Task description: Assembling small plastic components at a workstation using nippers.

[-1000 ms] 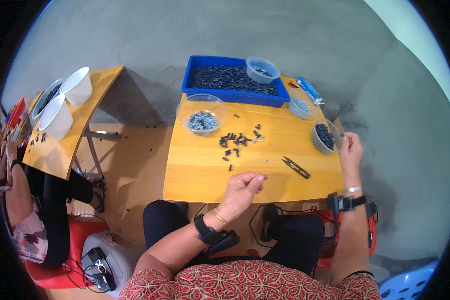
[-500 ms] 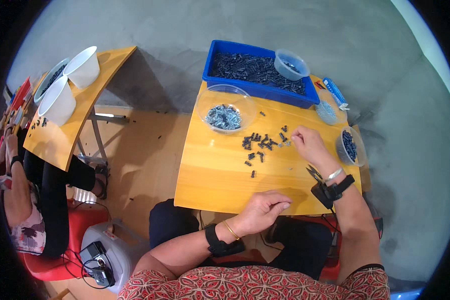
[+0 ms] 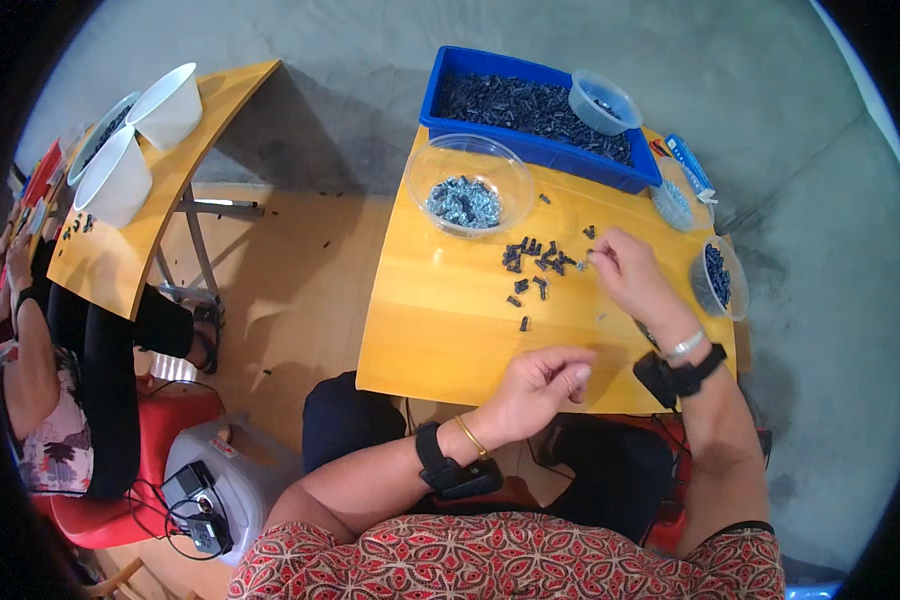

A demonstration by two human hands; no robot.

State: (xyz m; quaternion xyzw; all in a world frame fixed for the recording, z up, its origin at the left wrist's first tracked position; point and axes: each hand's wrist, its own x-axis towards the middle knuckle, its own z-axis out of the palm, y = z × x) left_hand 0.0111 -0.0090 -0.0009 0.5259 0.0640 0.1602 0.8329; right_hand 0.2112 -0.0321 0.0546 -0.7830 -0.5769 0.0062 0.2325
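Note:
My left hand (image 3: 538, 392) is held over the near edge of the yellow table (image 3: 440, 340), thumb and fingers pressed together. Whatever may be between them is hidden. At the right side of a loose pile of small black plastic parts (image 3: 545, 258), my right hand (image 3: 634, 278) is closed in a pinch, its fingertips close to a few tiny silvery pieces (image 3: 581, 266). I cannot make out what it grips. Small dark-handled snips (image 3: 647, 335) lie mostly hidden beneath my right wrist. Left of the far side of the pile stands a clear bowl (image 3: 518, 170) of shiny small metal pieces.
A blue tray (image 3: 530, 148) full of black parts spans the far edge, a clear tub (image 3: 606, 105) on its corner. More clear tubs (image 3: 712, 290) line the right side, near a blue-white box (image 3: 690, 170). At left, a person sits by another table (image 3: 205, 130) with white bowls (image 3: 115, 185).
The whole view has shifted, so the table sits higher and further right. My right hand has turned slightly and now covers most of the snips. My left hand stays closed near the edge.

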